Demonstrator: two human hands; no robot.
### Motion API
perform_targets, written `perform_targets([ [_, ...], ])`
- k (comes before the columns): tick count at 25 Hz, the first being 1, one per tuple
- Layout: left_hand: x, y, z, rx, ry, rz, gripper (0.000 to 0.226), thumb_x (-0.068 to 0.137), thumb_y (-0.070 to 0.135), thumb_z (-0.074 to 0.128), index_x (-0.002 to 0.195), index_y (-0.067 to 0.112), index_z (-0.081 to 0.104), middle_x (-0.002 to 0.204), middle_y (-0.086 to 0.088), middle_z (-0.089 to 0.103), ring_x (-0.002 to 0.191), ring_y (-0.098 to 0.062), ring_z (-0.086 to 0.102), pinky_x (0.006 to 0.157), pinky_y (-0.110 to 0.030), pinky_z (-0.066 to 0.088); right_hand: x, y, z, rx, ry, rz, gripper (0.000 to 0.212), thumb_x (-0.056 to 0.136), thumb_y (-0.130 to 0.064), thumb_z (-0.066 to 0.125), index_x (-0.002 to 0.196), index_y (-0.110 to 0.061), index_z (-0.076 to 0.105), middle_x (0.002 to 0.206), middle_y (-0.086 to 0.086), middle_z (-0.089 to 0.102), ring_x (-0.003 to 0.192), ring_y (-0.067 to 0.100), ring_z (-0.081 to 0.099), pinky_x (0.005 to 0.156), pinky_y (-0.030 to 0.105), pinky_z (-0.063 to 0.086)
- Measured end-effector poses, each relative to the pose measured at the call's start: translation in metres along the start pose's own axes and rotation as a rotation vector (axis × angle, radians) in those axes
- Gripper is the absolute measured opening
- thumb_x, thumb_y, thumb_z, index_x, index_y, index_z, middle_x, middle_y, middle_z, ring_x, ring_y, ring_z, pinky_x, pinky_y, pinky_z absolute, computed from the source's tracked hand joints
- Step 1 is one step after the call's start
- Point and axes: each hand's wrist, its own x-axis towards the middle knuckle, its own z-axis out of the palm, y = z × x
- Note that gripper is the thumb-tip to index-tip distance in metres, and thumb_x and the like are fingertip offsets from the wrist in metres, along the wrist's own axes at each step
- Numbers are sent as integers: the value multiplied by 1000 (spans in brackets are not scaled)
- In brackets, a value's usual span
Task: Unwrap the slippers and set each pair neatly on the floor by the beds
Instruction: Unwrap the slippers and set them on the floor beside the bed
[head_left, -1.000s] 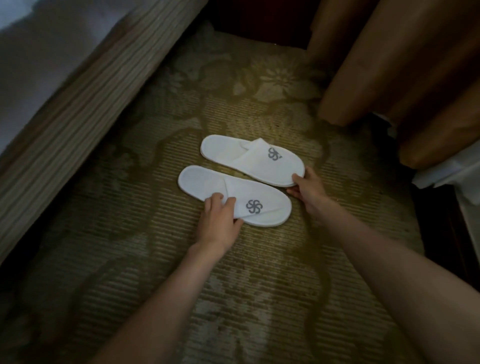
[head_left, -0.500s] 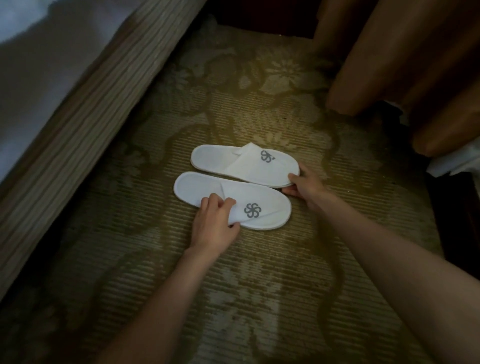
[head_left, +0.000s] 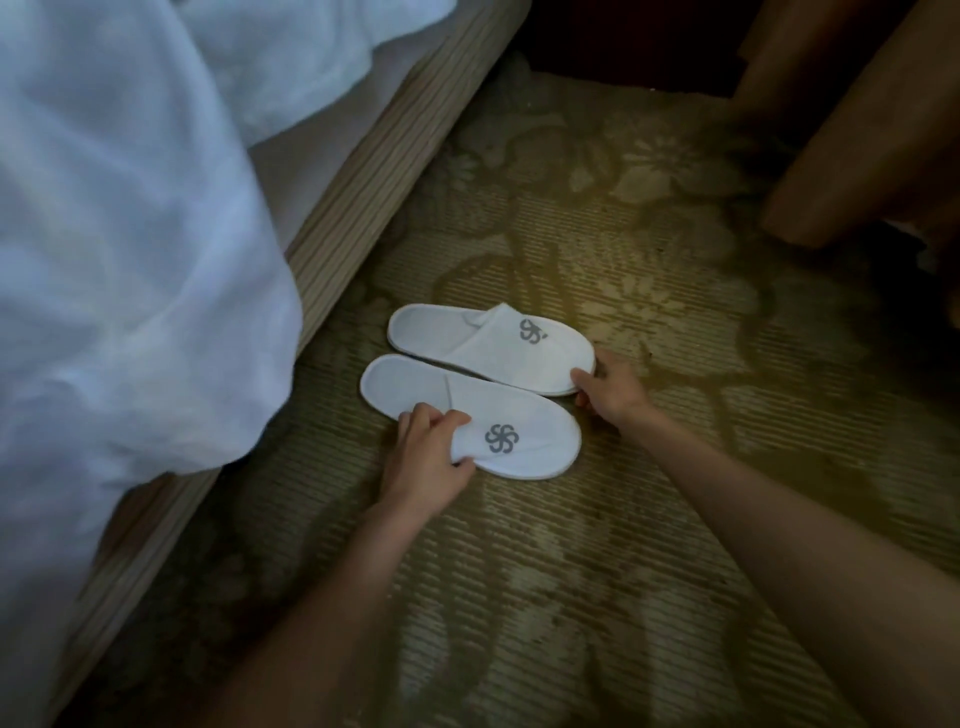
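Two white slippers with a grey pinwheel logo lie side by side on the patterned carpet, toes pointing right. My left hand (head_left: 426, 457) grips the near slipper (head_left: 524, 441) at its side, fingers on top and thumb at its edge. My right hand (head_left: 610, 387) pinches the toe edge of the far slipper (head_left: 493, 345). The pair touches along its long edges, a short way from the bed.
A bed base with striped fabric (head_left: 358, 197) runs diagonally along the left, with a white duvet (head_left: 130, 260) hanging over it. Brown curtains (head_left: 852, 135) hang at the upper right. Olive floral carpet (head_left: 623, 571) stretches in front and to the right.
The far slipper has been drawn against the near one. The view has shifted so the bed and duvet fill more of the left. Both hands remain on the slippers.
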Motion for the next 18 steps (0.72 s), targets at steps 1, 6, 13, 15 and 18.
perform_targets([
  [1,0,-6,-2,0,8,0,51,77,23,71,126,20,58,115,-8,47,114,-27,42,101,-35,41,-1,-5,5,-62,-13,-17,44,99,-24,54,142,-17,48,76,2,64,59,15,60,65,36,51],
  [6,0,-15,-5,-14,25,6,49,78,19,70,126,19,58,116,-9,46,115,-29,41,102,-35,39,-2,-11,16,-41,-47,3,49,98,-24,56,145,-14,42,90,5,65,62,12,62,59,29,49],
  [13,-2,-7,-2,3,48,-21,50,78,22,67,126,20,56,118,-8,44,118,-27,39,96,-38,44,-27,-4,20,30,54,-95,75,86,-36,72,147,-16,35,137,11,58,121,32,58,99,48,50],
  [15,-4,-4,0,2,63,-49,48,80,24,66,127,20,56,119,-8,45,118,-27,38,94,-38,45,-38,-4,22,34,40,-104,79,83,-35,75,147,-19,31,118,9,67,106,29,65,90,47,54],
  [18,-4,-4,-1,17,91,-78,45,81,27,64,125,20,57,118,-7,47,117,-26,40,91,-38,46,-48,-4,23,50,35,-60,87,80,-29,78,148,-18,25,86,4,67,86,25,68,79,47,56],
])
